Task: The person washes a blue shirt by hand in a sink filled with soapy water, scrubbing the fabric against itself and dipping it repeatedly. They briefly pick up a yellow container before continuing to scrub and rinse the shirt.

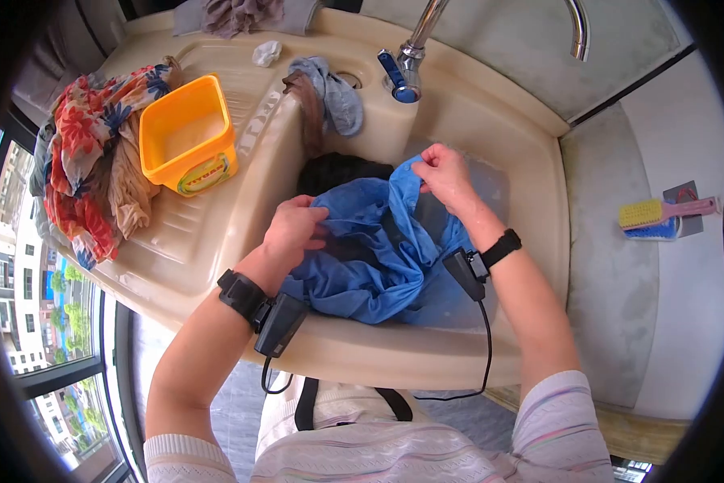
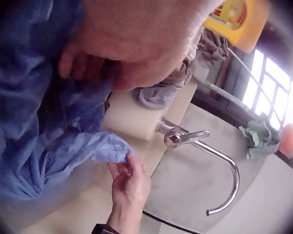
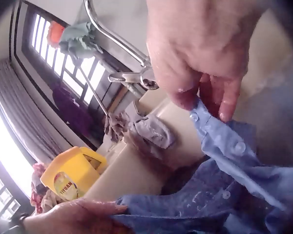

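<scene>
You have the blue shirt (image 1: pixel 370 294) in the basin (image 1: pixel 539 201), on your side of the tap (image 1: pixel 411 60), part of it raised and part lying in cloudy water (image 1: pixel 490 185). Your right hand (image 1: pixel 449 179) pinches a corner of its buttoned edge between the fingers, nearer the tap; your left hand (image 1: pixel 289 232) grips the fabric lower down, to the left of the tap and closer to you.

Judging by how things lie, you look partway through: the shirt is wet and opened out between your hands, but neither wrung out nor lifted free of the basin. The cloudy water suggests rinsing remains, though whether any has been done cannot be told.

The dark cloth (image 1: pixel 342 171) also sits in the basin, left of the tap and untouched by you, so it probably needs its own turn. Farther left of the tap, on the surface (image 1: pixel 245 197), are the yellow tub (image 1: pixel 210 155) and the flowered cloth (image 1: pixel 80 153); whether that cloth has been washed, you cannot tell from here.
</scene>
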